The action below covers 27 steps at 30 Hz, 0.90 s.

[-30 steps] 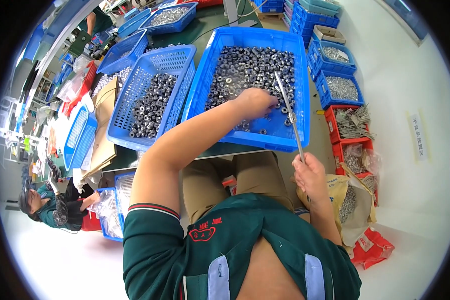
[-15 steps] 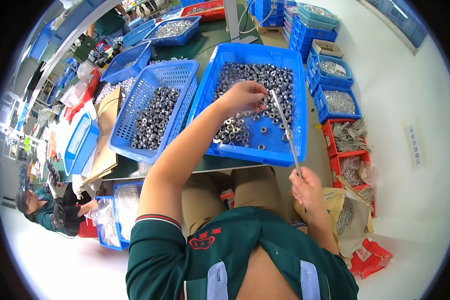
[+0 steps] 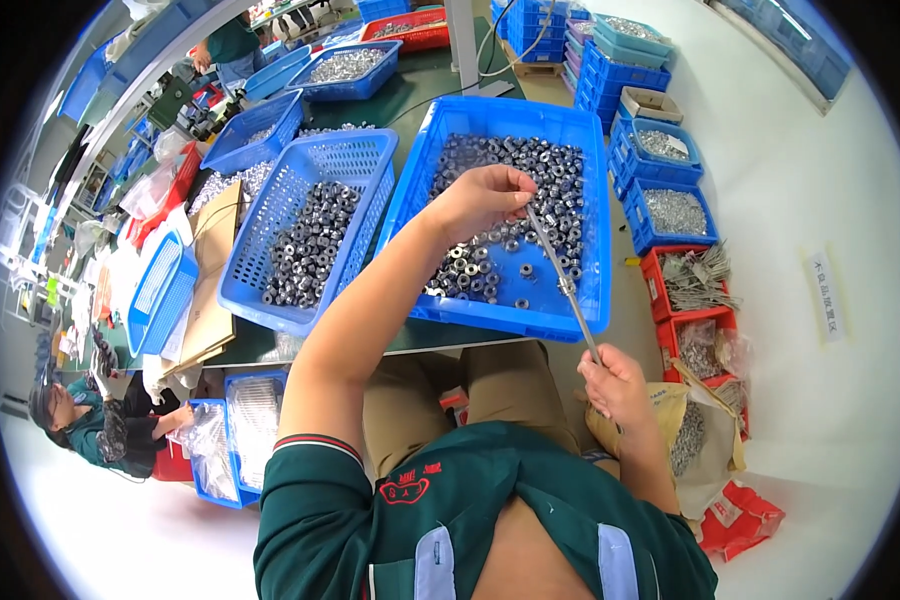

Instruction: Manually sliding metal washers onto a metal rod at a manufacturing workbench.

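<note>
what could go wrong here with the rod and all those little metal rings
1. The right hand grips the thin rod only at its lower end, so the far tip by the left hand may wobble and miss a ring's hole.
2. The rod slopes down toward the right hand and out past the blue tray, so a ring slipping off could fall in the lap or on the floor rather than back among the rings.

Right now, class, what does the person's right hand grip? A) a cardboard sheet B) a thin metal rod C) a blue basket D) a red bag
B: the right hand grips the low end of a thin metal rod that slants up to the left hand above the blue bin.
</note>
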Available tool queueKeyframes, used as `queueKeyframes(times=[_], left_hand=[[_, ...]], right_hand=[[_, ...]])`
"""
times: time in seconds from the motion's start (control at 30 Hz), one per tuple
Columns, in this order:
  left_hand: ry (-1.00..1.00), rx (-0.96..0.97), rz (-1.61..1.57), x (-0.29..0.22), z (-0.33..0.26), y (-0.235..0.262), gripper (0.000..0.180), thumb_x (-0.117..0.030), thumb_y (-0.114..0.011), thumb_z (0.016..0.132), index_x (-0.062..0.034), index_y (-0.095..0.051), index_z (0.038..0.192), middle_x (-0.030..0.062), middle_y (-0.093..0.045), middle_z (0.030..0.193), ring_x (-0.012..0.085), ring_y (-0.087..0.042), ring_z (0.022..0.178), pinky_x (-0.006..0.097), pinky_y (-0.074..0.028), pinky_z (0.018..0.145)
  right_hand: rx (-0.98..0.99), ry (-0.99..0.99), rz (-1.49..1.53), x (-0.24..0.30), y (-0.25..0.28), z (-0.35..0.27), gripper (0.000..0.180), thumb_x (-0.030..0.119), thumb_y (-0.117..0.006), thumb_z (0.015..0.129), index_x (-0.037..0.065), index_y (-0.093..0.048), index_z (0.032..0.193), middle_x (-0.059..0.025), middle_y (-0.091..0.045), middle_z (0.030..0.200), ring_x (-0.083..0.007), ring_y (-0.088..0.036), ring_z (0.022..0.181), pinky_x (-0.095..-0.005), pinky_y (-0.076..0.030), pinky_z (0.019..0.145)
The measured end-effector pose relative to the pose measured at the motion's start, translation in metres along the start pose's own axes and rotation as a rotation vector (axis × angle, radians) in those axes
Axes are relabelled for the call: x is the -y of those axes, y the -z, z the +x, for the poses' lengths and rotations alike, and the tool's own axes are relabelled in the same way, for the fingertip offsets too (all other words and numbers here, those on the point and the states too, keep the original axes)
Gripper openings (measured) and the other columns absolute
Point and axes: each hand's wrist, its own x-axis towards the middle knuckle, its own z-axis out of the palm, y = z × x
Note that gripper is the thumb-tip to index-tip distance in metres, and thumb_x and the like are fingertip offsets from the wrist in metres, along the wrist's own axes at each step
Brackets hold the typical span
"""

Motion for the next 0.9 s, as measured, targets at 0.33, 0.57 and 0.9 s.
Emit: queueKeyframes(times=[0.33, 0.57, 0.9], left_hand=[[0.01, 0.135, -0.109, -0.007, 0.006, 0.008, 0.021, -0.004, -0.063, 0.083, -0.0054, -0.052, 0.101, 0.0003, -0.055, 0.084, 0.0096, -0.053, 0.073, 0.024, -0.047, 0.072], [-0.089, 0.138, -0.14, -0.011, 0.0, 0.0, 0.024, -0.004, -0.064, 0.082, -0.0052, -0.052, 0.103, 0.0022, -0.058, 0.087, 0.0111, -0.056, 0.079, 0.024, -0.047, 0.069], [-0.048, 0.207, -0.229, -0.007, 0.002, 0.013, 0.025, -0.008, -0.067, 0.08, -0.0046, -0.053, 0.1, 0.0039, -0.059, 0.086, 0.012, -0.054, 0.069, 0.024, -0.045, 0.065]], right_hand=[[-0.023, 0.025, -0.05, 0.001, -0.008, -0.007, 0.009, 0.015, -0.055, 0.089, 0.006, -0.054, 0.086, 0.0072, -0.042, 0.057, 0.0004, -0.033, 0.044, -0.0171, -0.025, 0.04], [0.116, -0.036, 0.399, 0.012, -0.009, -0.011, 0.013, 0.017, -0.052, 0.091, 0.005, -0.054, 0.085, 0.0051, -0.04, 0.053, -0.0012, -0.032, 0.04, -0.0185, -0.027, 0.04], [0.006, 0.018, 0.095, 0.002, -0.03, -0.006, 0.014, 0.017, -0.05, 0.092, 0.004, -0.051, 0.085, 0.0054, -0.036, 0.052, -0.0018, -0.03, 0.04, -0.0198, -0.026, 0.04]])
